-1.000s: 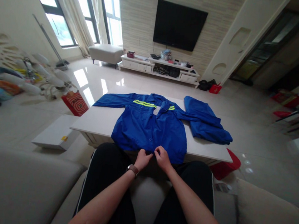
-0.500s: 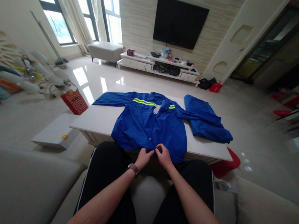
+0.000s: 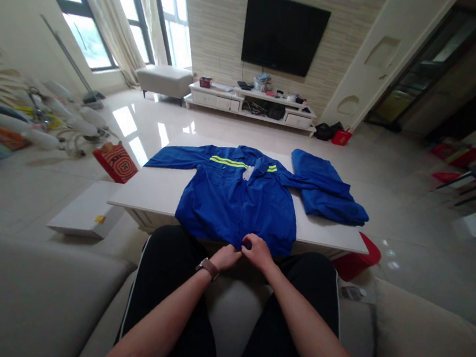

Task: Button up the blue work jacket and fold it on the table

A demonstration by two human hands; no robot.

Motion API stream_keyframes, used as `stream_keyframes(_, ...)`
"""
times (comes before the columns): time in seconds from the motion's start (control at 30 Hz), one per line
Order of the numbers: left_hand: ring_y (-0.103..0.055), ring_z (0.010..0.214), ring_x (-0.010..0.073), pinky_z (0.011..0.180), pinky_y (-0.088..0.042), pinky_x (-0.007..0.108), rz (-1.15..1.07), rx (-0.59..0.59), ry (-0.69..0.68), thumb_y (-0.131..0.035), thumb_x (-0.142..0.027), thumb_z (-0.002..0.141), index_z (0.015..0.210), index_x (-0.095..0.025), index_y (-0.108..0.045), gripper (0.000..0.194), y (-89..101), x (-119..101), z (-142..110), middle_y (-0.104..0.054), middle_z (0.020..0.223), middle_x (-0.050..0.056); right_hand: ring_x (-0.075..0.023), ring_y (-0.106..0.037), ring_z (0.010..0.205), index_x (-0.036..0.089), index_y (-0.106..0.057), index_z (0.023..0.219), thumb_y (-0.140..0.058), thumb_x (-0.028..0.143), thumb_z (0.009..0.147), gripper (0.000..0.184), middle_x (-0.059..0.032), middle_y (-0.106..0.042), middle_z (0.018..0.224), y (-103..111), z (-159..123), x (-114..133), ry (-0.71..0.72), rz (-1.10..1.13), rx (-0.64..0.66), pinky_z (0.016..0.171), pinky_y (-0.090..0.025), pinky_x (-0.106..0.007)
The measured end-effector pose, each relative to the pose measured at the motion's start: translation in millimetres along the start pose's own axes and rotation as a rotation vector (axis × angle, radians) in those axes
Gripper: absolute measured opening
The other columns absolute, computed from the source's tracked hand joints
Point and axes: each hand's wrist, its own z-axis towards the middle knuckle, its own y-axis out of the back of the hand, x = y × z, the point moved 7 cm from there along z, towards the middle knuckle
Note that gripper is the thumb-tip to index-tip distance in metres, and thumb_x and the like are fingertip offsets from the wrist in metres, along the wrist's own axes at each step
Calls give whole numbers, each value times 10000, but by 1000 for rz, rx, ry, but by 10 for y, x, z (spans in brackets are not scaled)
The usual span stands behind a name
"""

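Turned over, my left hand (image 3: 226, 258), like my right hand (image 3: 257, 252), pinches the jacket (image 3: 226, 203) at six o'clock, edges best aligned.

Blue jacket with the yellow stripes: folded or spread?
Spread: the jacket lies across the white table, one sleeve stretched out to the side.

Daylight floods from the tall windows (image 3: 86, 41) at upper left — panes blown nearly white — and glares in patches on the glossy floor (image 3: 124, 121). The far right sinks into shadow; outer edges look stretched, smeared.
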Motion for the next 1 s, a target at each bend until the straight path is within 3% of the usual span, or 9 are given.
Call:
stream_keyframes(0.17,-630,599,237,731,-463,290,317,76,-52,-852,-134,549,396,-230,-525,374,284,-359,12,-484,409,24,-156,-599,774,230,-711,925,-690,202,808,122,-29,-690,913,103,62,27,25,-112,65,694,-394,-261)
stream_keyframes(0.3,-629,639,222,774,-462,290,590,20,-219,-833,-79,548,512,-214,-647,232,412,-886,318,-622,553,45,-175,-598,805,232,-725,945,-663,150,802,176,-49,-702,947,273,407,-8,44,-186,102,710,-385,-277)
stream_keyframes(0.4,-656,719,231,799,-457,276,632,-3,-241,-792,-4,544,585,-209,-673,241,382,-1067,627,-664,655,58,-179,-589,783,240,-734,984,-652,110,790,248,-53,-700,944,302,758,-33,59,-226,141,699,-371,-285)
stream_keyframes(0.53,-678,800,239,818,-461,267,685,7,-233,-778,14,568,696,-206,-685,271,267,-992,922,-686,737,60,-181,-594,791,250,-731,1049,-617,97,824,294,-62,-672,963,148,1071,-44,83,-284,224,680,-364,-287)
stream_keyframes(0.7,-678,919,252,800,-451,285,859,120,-196,-797,-95,669,831,-203,-687,224,181,-785,1073,-722,925,69,-193,-628,902,240,-670,1154,-505,87,883,352,-84,-619,1130,-72,1147,-35,119,-445,428,701,-402,-282)
stream_keyframes(0.8,-674,897,232,721,-418,278,965,242,-177,-807,-203,749,907,-208,-686,199,170,-723,1130,-728,958,58,-200,-632,937,238,-651,1162,-491,129,919,310,-83,-601,1170,-62,1164,-5,130,-463,499,712,-412,-282)
stream_keyframes(1.0,-644,797,180,671,-367,269,798,321,-210,-727,-181,827,853,-201,-662,73,187,-726,1177,-719,858,21,-184,-601,914,220,-656,1094,-482,149,962,230,-80,-604,1119,41,1197,11,115,-418,499,707,-391,-275)
